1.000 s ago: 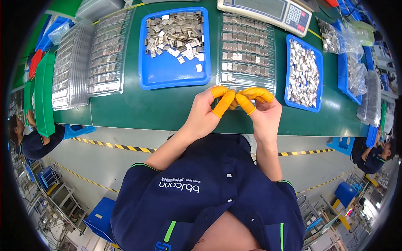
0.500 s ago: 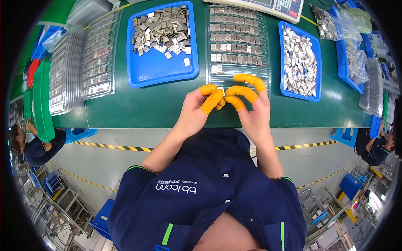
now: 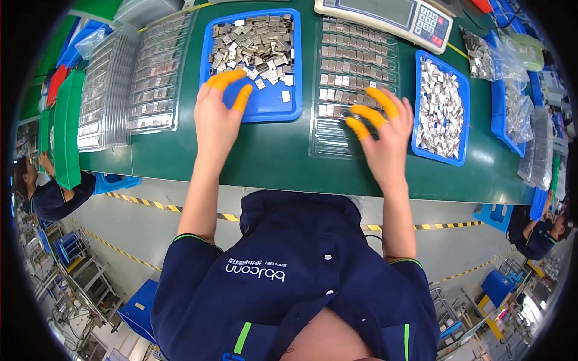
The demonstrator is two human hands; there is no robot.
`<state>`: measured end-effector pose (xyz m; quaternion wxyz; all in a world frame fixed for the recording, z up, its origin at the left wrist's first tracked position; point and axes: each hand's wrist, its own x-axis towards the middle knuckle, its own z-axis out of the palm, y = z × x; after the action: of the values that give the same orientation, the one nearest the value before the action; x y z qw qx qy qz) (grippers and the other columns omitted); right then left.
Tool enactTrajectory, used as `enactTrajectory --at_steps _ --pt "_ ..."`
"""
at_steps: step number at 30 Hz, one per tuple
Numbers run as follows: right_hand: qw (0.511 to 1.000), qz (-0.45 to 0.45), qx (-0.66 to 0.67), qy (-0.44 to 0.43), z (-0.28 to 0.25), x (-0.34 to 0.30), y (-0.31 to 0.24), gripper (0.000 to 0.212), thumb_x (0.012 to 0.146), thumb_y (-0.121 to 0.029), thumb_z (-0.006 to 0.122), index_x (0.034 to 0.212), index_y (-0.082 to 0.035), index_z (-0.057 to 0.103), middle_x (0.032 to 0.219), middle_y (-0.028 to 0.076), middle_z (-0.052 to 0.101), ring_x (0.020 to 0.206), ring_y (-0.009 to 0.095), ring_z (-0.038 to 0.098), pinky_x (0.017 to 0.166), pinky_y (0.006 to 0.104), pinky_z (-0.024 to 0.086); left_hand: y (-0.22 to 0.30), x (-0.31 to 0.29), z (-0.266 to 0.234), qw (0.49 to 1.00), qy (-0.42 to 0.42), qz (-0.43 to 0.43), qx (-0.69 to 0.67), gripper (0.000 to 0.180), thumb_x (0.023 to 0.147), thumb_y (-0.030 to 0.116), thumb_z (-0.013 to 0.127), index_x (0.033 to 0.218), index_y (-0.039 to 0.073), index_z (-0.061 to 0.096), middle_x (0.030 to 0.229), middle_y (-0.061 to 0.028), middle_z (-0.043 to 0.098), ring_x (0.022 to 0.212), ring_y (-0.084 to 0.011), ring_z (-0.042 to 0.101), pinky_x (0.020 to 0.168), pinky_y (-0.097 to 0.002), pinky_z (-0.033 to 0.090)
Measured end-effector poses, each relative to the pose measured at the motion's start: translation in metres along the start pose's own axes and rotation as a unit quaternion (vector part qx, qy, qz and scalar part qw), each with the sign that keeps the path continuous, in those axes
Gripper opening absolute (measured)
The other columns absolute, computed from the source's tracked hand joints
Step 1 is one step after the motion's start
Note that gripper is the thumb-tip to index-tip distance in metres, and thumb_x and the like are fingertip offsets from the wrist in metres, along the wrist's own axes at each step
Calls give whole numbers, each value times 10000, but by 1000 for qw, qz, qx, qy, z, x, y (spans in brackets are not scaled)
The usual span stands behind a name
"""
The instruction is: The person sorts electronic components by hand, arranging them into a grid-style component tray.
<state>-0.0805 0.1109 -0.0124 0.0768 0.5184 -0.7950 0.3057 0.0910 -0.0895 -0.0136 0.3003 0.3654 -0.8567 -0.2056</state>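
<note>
My left hand [image 3: 220,102], with yellow finger cots on its thumb and fingers, reaches over the lower left edge of a blue tray [image 3: 250,113]. Thumb and fingers are apart, near a loose pile of small metal connector shells [image 3: 265,42]. My right hand [image 3: 385,126], also in yellow finger cots and slightly blurred, hovers at the right side of a clear plastic blister tray [image 3: 331,147]. Its fingers are spread, and I see nothing held in them. Rows of metal connectors [image 3: 352,49] fill the blister tray's upper slots; its nearest slots hold none.
On the right, a second blue tray [image 3: 460,153] holds many small white-and-metal connectors. A weighing scale [image 3: 385,15] stands at the back. Stacked blister trays [image 3: 102,96] and a green bin [image 3: 69,132] are at left. Bagged parts [image 3: 512,102] lie far right. Co-workers sit at both sides.
My hands, formerly together over the front of the table with a small white piece, have parted. The left went to the blue tray, the right to the blister tray. The view has shifted slightly.
</note>
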Motion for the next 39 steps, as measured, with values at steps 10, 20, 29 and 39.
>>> enactTrajectory --at_steps 10,20,29,39 --pt "951 238 -192 46 -56 -33 99 281 766 -111 646 1008 25 600 977 160 593 903 301 544 816 370 431 -20 21 7 996 -47 -24 77 311 674 203 745 895 20 626 780 -92 588 763 -242 554 679 -352 451" --pt "971 228 -67 25 -58 -26 107 317 746 -144 684 1031 -22 623 757 93 580 638 190 523 608 305 435 -39 34 -10 979 -195 56 22 280 710 154 703 959 65 610 795 -111 564 768 -254 563 710 -340 465" --pt "952 303 -42 1 -60 -23 115 276 698 -90 695 966 -39 659 735 125 640 629 220 593 577 313 456 -32 36 -2 913 -201 259 242 270 742 98 621 1000 22 592 795 -134 572 758 -276 584 666 -369 483" --pt "917 339 -170 121 -83 -21 98 289 668 -114 724 951 -73 678 795 70 677 606 182 622 579 294 478 -13 29 -16 983 -132 129 1 223 723 39 653 944 12 633 813 -125 637 680 -221 630 642 -302 500"
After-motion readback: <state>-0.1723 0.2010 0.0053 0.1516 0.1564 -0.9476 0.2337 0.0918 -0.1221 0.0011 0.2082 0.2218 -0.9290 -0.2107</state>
